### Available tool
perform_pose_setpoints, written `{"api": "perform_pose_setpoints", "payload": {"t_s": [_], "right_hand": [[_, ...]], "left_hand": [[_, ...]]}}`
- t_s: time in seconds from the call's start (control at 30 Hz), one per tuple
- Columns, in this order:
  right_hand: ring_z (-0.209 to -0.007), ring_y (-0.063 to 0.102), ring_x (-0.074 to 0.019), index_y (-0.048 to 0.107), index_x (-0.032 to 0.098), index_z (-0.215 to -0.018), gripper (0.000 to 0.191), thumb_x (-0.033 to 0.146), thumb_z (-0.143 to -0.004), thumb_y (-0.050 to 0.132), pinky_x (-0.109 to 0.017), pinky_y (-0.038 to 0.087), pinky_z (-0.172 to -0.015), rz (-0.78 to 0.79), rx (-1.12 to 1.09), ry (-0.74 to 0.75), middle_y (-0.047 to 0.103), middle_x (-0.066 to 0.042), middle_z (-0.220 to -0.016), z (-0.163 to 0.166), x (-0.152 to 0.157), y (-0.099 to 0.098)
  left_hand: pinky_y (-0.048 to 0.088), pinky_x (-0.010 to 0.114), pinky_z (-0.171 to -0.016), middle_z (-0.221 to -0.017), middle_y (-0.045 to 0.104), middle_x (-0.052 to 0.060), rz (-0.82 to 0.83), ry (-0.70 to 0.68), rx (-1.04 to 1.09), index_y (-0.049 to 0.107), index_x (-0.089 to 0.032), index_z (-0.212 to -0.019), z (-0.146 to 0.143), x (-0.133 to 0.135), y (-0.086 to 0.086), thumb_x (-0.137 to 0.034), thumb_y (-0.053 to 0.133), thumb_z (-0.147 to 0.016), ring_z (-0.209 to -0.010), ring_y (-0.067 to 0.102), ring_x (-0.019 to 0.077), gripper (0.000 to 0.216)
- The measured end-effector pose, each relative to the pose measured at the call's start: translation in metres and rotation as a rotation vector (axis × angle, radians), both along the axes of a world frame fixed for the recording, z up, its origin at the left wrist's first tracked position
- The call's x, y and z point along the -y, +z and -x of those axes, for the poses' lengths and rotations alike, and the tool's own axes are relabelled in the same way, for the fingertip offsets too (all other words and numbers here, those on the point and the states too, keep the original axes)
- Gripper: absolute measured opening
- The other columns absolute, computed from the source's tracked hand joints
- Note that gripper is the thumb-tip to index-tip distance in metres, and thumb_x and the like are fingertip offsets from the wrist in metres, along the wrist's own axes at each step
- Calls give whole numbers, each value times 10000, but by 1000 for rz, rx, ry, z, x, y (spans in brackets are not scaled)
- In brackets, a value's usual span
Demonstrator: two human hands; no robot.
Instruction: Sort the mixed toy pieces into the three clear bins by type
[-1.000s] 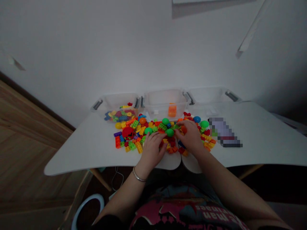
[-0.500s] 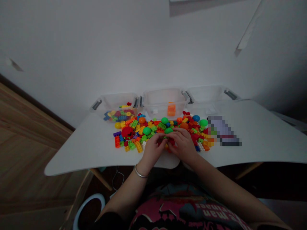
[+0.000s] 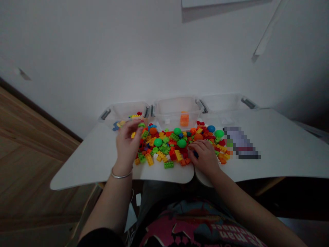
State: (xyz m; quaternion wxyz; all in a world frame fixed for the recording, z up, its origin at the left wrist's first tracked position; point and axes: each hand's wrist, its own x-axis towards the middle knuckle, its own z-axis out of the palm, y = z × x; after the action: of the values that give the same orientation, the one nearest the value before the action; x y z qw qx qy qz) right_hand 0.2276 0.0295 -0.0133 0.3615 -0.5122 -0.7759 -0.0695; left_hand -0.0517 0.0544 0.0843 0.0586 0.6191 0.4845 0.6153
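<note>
My left hand (image 3: 128,142), with a silver bangle at its wrist, is raised in front of the left clear bin (image 3: 128,107). Its thumb and fingers pinch a small green building block (image 3: 141,125). My right hand (image 3: 204,156) rests at the near right side of the pile of mixed building blocks (image 3: 162,149). Its fingers are curled but apart, with a dark blue block (image 3: 196,154) showing in the gap beside the thumb. A green ball (image 3: 182,143) lies just left of its fingertips. The left hand hides part of the pile and of the left bin's contents.
Along the wall stand a middle clear bin (image 3: 177,103) with an orange block (image 3: 184,119) in it, and a right clear bin (image 3: 221,102). A pixelated flat device (image 3: 240,142) lies right of the pile. The white table (image 3: 82,164) has a rounded front edge.
My hands were together over the near edge of the pile. The left has moved left and up to the left bin with the green block; the right has shifted slightly right.
</note>
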Motion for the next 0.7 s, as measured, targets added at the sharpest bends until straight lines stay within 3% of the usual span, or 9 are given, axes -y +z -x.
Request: {"api": "perform_pose_setpoints", "payload": {"t_s": [0.13,0.23,0.37,0.5,0.7], "right_hand": [[-1057,575,-244,692,209,-961,149,239,-888,566,-427,392,-1027,6,-23,11,720,-45,-1013,1,0,1],[-1032,582,-232,691,205,-929,137,222,-886,562,-405,413,-1002,3,-52,38,721,-42,-990,0,0,2],[-1005,594,-224,684,203,-910,134,210,-887,552,-392,429,-975,-9,-102,41,720,-47,-956,-2,-1,1],[-993,601,-223,677,207,-914,130,181,-869,558,-392,431,-969,-23,-129,56,719,-46,-947,-3,-1,0],[-989,603,-225,674,216,-916,139,168,-866,554,-398,435,-965,-10,-156,71,716,-42,-943,-4,-2,0]], "left_hand": [[594,266,-739,-839,701,15,54,4,95,648,-188,-948,25,-30,48,-284,655,-804,-759,708,139,173],[596,268,-728,-755,699,20,148,-7,118,655,-174,-901,40,-59,63,-246,639,-784,-727,712,145,139],[572,281,-730,-771,721,43,297,149,-116,697,-170,-923,66,-93,61,-224,596,-788,-782,712,173,176],[531,316,-837,-964,746,55,426,364,-475,713,-195,-1017,91,-110,53,-229,607,-781,-874,694,197,260],[519,262,-749,-899,755,57,754,402,-450,719,-162,-958,107,-124,47,-167,593,-739,-854,701,201,252]]}}
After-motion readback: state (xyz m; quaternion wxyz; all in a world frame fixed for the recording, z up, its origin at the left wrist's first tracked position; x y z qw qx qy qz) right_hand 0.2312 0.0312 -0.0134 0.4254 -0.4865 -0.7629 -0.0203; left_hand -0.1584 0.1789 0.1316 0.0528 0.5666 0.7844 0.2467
